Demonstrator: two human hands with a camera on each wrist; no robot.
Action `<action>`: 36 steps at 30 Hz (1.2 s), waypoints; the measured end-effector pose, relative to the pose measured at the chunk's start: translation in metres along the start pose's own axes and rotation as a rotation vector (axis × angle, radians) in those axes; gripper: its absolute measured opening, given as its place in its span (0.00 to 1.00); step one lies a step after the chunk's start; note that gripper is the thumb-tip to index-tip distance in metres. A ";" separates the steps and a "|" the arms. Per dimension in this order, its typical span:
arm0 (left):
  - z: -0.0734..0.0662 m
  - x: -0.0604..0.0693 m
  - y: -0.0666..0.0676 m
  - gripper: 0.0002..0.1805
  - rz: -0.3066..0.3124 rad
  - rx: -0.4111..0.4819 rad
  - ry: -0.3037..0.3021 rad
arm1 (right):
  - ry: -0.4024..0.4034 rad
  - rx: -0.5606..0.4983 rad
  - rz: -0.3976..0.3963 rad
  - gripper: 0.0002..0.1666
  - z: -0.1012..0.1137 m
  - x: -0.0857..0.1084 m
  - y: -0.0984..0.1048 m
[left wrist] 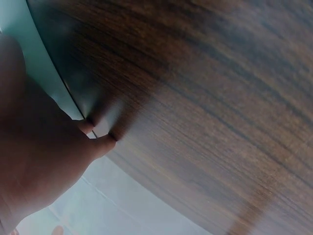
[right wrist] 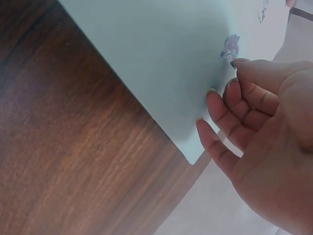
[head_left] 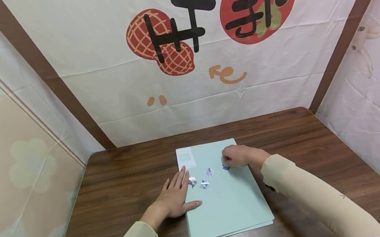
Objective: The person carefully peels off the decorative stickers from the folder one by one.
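Observation:
A pale mint-green folder (head_left: pixel 229 204) lies on the wooden table. My left hand (head_left: pixel 175 197) rests spread on its left edge, thumb lying on the cover; in the left wrist view, some fingers of that hand (left wrist: pixel 44 152) reach onto the tabletop. Near the folder's upper right edge, my right hand (head_left: pixel 236 156) pinches a small purple sticker (right wrist: pixel 231 49) between thumb and index finger, the other fingers curled loosely. The sticker is at the cover's surface; whether it is stuck down I cannot tell. Shiny stickers (head_left: pixel 204 184) sit on the cover near my left hand.
A white label (head_left: pixel 185 157) marks the folder's upper left corner. The brown table (head_left: pixel 122 206) extends around the folder. Behind it hangs a white printed cloth (head_left: pixel 119 91), with more cloth on both sides.

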State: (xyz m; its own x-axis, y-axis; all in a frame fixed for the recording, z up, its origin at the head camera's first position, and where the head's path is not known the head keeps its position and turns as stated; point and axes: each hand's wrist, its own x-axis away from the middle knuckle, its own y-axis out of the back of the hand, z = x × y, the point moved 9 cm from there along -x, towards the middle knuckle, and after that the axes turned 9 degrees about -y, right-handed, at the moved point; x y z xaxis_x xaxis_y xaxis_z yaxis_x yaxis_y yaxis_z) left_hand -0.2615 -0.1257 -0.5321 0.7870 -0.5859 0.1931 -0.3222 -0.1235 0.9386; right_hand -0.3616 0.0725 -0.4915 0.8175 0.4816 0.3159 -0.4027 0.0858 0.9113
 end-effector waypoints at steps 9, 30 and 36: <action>0.000 0.000 0.001 0.62 0.001 -0.003 0.002 | 0.035 0.028 0.025 0.05 0.006 0.004 0.012; -0.002 -0.002 0.004 0.62 0.009 -0.001 -0.006 | -0.004 -0.042 -0.085 0.04 -0.021 0.006 0.061; 0.000 -0.001 0.001 0.61 0.014 -0.001 0.004 | -0.062 -0.026 -0.105 0.05 -0.043 0.008 0.065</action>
State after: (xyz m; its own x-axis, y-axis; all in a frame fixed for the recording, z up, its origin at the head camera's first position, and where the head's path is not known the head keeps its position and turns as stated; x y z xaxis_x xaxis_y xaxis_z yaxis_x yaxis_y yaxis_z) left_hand -0.2625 -0.1255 -0.5308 0.7846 -0.5845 0.2068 -0.3324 -0.1150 0.9361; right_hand -0.3991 0.1193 -0.4416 0.8793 0.4143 0.2349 -0.3230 0.1562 0.9334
